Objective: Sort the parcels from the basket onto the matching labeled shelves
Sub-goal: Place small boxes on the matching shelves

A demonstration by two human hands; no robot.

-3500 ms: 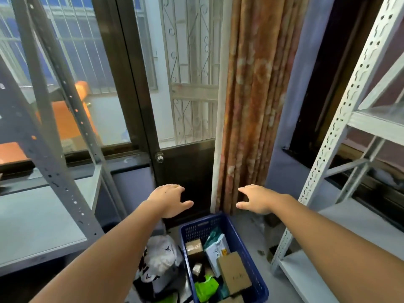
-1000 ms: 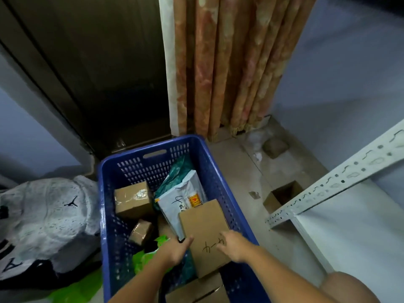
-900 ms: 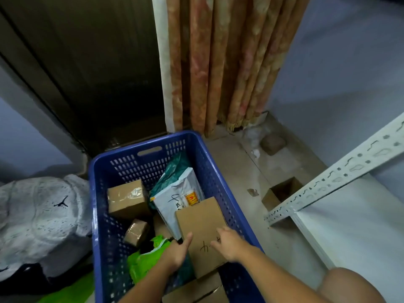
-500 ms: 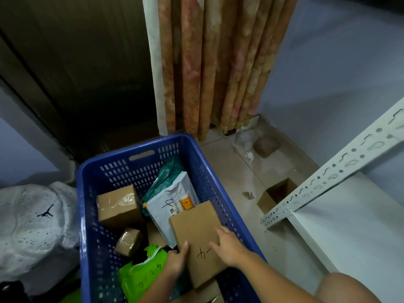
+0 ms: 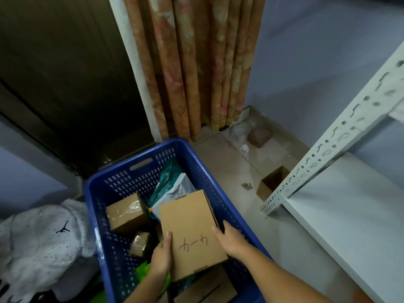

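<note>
The person holds a flat cardboard box over the blue basket, one hand on each long side. The left hand grips the box's left edge with the thumb laid flat on the top face and the fingers wrapped under, out of sight. The right hand clasps the right edge, its thumb on top near the handwritten marks and its fingers curled down over the side. The box is tilted, its far end raised above the parcels beneath.

Just beyond the far end of the box, a grey and white mailer leans in the basket with a green mailer behind it. To the left of the left hand sits a taped brown box, and nearer that hand, almost touching its knuckles, a small taped parcel. Below the left wrist a bright green bag shows, and under the right forearm lies another brown carton.

Far left of the basket, a white perforated garment lies heaped on the floor. To the right of the right hand stands the white metal shelf, with a small open carton on the floor by its slotted post. A patterned curtain hangs beyond the basket.
</note>
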